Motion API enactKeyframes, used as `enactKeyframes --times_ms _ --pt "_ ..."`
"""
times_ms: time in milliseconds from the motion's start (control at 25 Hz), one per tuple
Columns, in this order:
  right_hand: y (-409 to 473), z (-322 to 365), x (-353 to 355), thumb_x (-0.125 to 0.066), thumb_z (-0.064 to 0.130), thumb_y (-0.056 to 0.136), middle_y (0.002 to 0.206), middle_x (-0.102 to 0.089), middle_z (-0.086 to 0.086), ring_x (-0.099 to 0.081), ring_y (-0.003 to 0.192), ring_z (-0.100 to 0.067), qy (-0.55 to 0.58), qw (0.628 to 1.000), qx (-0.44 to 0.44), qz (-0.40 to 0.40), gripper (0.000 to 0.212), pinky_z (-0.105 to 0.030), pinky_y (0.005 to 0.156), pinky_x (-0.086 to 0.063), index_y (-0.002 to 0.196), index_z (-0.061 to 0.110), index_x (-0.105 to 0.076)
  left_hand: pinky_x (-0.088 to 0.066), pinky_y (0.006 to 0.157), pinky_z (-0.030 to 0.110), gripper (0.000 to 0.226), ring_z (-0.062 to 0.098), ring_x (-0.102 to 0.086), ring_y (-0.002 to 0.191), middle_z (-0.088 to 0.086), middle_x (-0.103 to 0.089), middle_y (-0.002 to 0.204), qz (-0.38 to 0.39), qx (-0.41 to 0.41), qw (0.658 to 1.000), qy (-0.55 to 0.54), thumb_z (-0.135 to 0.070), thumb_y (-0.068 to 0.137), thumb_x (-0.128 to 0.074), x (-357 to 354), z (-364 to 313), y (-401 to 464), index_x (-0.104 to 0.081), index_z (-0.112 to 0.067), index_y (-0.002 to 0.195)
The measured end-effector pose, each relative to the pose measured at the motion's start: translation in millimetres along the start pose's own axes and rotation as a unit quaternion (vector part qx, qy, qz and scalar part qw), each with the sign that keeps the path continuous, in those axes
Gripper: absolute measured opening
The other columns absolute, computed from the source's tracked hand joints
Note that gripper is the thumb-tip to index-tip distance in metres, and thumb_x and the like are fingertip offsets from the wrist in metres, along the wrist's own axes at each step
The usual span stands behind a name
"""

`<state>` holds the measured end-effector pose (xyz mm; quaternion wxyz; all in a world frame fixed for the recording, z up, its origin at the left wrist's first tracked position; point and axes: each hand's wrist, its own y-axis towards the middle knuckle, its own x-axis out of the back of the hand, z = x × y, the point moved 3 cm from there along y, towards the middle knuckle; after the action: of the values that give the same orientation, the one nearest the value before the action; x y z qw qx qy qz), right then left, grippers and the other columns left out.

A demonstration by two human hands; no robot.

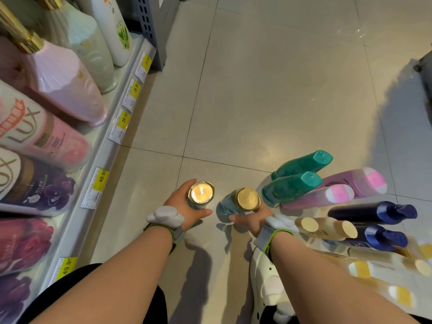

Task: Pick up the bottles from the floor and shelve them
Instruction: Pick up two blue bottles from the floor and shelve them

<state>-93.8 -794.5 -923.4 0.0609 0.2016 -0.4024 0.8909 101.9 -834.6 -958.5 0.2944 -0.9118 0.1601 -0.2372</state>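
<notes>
Forearms near us reach down | left hand [187,206] fingers curled round a clear blue gold-capped plastic bottle [201,195]; right hand [251,218] likewise wraps its twin [240,201], both just above the tiled floor [257,90] | we judge them rigid, slick, moderately heavy: grip mid-body, then left shelf [102,146]

You have here:
Gold-capped blue bottles [201,195]: two, one in each hand
Teal bottles [304,163]: two
Pink bottles [355,182]: two
Dark blue bottles [374,212]: two
Yellow price tags [100,176]: five
</notes>
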Motion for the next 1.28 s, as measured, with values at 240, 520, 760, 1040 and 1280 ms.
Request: enactKeyframes --times_ms 240,520,760,1040,1280 --pt "14.3 7.7 -1.4 -0.076 0.002 0.076 0.102 -0.051 -0.001 -0.044 0.092 -0.01 -0.044 0.998 0.033 0.043 0.056 -0.001 0.061 -0.037 0.126 0.0 -0.052 -0.035 0.094 0.019 0.079 0.02 -0.051 0.124 0.0 -0.054 0.134 0.003 -0.02 0.995 0.1 -0.033 0.07 -0.082 -0.3 6.3 17.1 -0.043 -0.025 0.138" --pt "12.6 -0.6 -4.6 -0.075 -0.003 0.075 0.097 -0.056 -0.003 -0.05 0.092 -0.016 0.043 0.998 0.042 0.015 0.038 -0.023 0.074 -0.04 0.11 0.005 -0.061 -0.037 0.083 0.014 0.053 0.015 -0.056 0.101 0.0 -0.061 0.112 -0.013 -0.037 0.993 0.113 -0.033 0.071 -0.081 -0.9 -2.3 10.9 -0.059 -0.019 0.117" --pt "11.4 -13.3 11.3 -0.082 0.004 0.055 0.099 -0.073 -0.013 -0.068 0.093 -0.03 0.233 0.97 -0.033 0.067 0.048 -0.037 0.08 -0.054 0.101 0.005 -0.07 -0.048 0.086 0.026 0.035 0.017 -0.063 0.097 -0.004 -0.066 0.099 0.029 0.015 0.999 0.021 -0.032 0.069 -0.083 11.5 -13.1 -2.3 -0.061 -0.027 0.096" --pt "-11.2 21.1 27.2 -0.071 0.019 0.059 0.091 -0.072 -0.011 -0.069 0.08 -0.026 0.278 0.947 -0.037 0.154 0.038 -0.033 0.073 -0.057 0.096 0.011 -0.069 -0.05 0.099 0.04 0.054 0.02 -0.067 0.102 0.0 -0.071 0.11 0.097 0.04 0.988 -0.114 -0.043 0.059 -0.086 18.5 -39.2 -21.9 -0.065 -0.026 0.106" --pt "-35.5 55.2 31.8 -0.062 0.027 0.087 0.091 -0.07 -0.011 -0.07 0.074 -0.023 0.376 0.906 -0.037 0.19 0.033 -0.037 0.073 -0.058 0.112 0.004 -0.064 -0.053 0.094 0.045 0.074 0.025 -0.071 0.096 0.006 -0.074 0.106 0.098 0.054 0.977 -0.183 -0.063 0.054 -0.08 27.7 -83.7 -39.9 -0.066 -0.019 0.112"
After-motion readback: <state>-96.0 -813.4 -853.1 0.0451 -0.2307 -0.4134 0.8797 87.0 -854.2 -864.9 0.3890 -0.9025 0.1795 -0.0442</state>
